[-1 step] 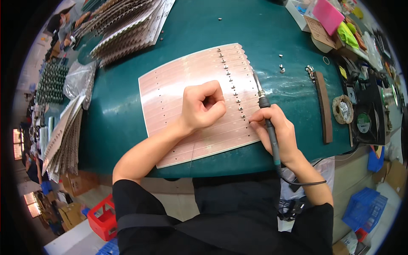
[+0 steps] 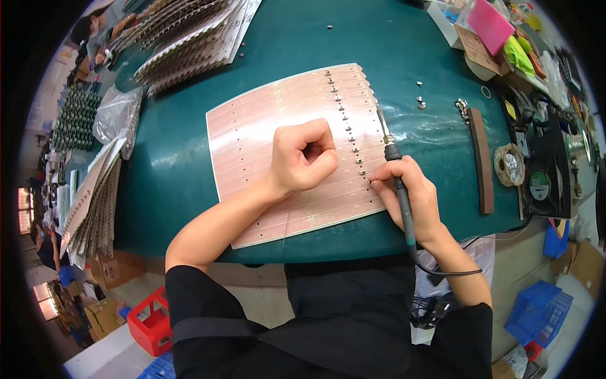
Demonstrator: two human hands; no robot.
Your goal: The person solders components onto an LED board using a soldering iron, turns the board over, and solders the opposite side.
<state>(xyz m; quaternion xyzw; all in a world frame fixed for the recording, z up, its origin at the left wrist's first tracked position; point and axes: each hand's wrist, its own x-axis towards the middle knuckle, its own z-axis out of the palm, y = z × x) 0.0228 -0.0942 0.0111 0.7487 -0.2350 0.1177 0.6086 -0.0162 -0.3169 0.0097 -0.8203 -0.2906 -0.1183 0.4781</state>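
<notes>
A pale pink sheet of joined circuit-board strips (image 2: 252,151) lies on the green table mat. Small metal parts (image 2: 356,150) stand in a row near its right edge, with dark holes below them. My right hand (image 2: 413,196) grips a soldering iron (image 2: 407,218), its metal tip pointing away along the sheet's right edge. The thumb and finger of that hand come together beside the row's near end; anything between them is too small to make out. Over the sheet's middle, my left hand (image 2: 303,156) is curled closed, its contents hidden. A thin wire-like line (image 2: 287,221) shows below the left forearm.
Stacked board sheets (image 2: 196,50) stand at the far left, more (image 2: 95,196) nearer. Loose metal parts (image 2: 421,102) lie right of the sheet, near a brown bar (image 2: 481,161) and a round dish (image 2: 509,164). A solder spool (image 2: 577,145) and filled boxes (image 2: 467,38) line the right.
</notes>
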